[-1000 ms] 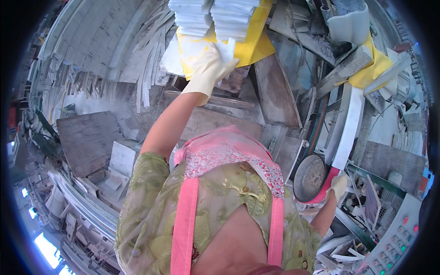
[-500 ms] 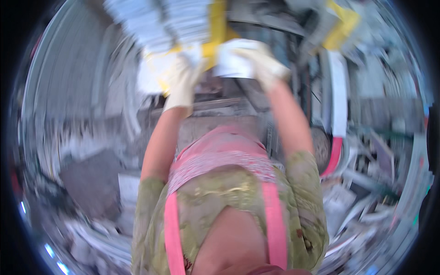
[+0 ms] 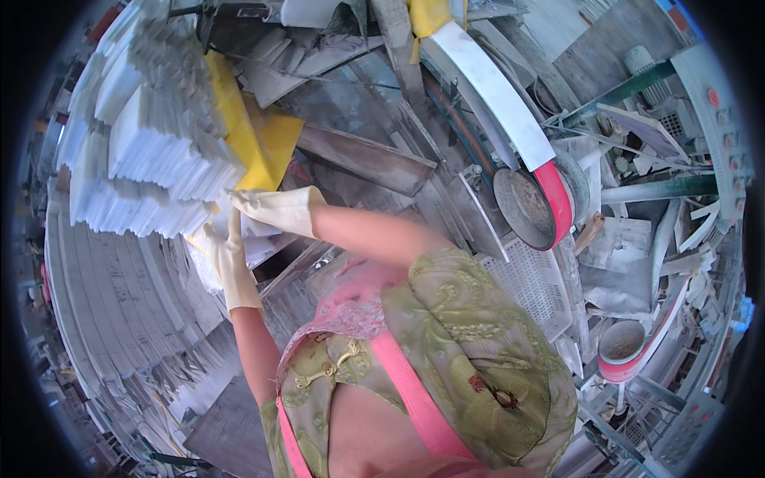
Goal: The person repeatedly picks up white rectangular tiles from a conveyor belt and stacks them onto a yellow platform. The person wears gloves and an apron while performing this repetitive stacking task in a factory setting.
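Both of my hands wear cream rubber gloves and meet at the near corner of a tall stack of thin white tiles on the left. My left hand points upward with its fingers apart, close to the lowest tiles and a pale wrapped surface. From the right, my right hand reaches across, fingers pressed together with their tips at the stack's corner. Whatever lies between those fingertips is hidden. Yellow sheeting hangs along the right side of the stack, just beyond my right hand.
Long grey slabs stand in rows at the lower left. To the right is a belt machine with a white curved guard and red end. A perforated white crate, boards and a control panel surround me.
The view has turned, so the tile stack now lies to my left. My hands have come together at its corner. The white piece earlier in my right hand no longer shows clearly.
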`<action>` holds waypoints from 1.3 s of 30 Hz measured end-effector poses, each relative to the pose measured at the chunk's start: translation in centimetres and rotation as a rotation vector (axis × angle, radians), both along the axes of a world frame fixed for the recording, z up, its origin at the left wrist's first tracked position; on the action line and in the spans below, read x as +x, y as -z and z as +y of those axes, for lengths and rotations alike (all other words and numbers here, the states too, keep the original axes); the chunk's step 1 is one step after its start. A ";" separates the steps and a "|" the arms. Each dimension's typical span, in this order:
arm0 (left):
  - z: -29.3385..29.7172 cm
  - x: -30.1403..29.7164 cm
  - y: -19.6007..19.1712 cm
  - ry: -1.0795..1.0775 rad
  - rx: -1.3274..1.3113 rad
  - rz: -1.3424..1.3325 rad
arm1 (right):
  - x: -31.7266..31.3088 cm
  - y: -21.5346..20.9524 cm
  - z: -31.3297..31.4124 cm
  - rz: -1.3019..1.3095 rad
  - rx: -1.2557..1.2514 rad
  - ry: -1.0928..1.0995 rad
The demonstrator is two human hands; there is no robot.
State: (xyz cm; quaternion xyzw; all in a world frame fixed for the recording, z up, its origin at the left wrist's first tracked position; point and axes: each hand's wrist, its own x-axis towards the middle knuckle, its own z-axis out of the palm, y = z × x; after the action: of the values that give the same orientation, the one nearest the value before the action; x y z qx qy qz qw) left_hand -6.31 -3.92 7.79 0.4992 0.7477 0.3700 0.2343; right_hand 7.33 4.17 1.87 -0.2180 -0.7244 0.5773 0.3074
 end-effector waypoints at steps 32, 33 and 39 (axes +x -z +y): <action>0.3 -0.6 2.3 -0.194 0.058 0.182 | 51.7 -0.5 -6.8 -1.187 0.871 0.772; -0.2 -0.7 1.8 -0.210 0.020 0.344 | 51.4 -0.5 -6.6 -1.102 0.888 0.762; -0.2 0.5 -0.5 -0.180 -0.136 0.053 | 51.0 0.2 -3.5 -1.418 0.774 0.674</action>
State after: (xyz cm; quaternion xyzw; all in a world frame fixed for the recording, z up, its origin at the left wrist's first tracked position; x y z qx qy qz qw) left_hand -5.83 -4.12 8.25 0.4224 0.8188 0.3246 0.2138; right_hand 58.33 0.68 1.65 -0.6083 -0.7870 -0.1024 -0.0089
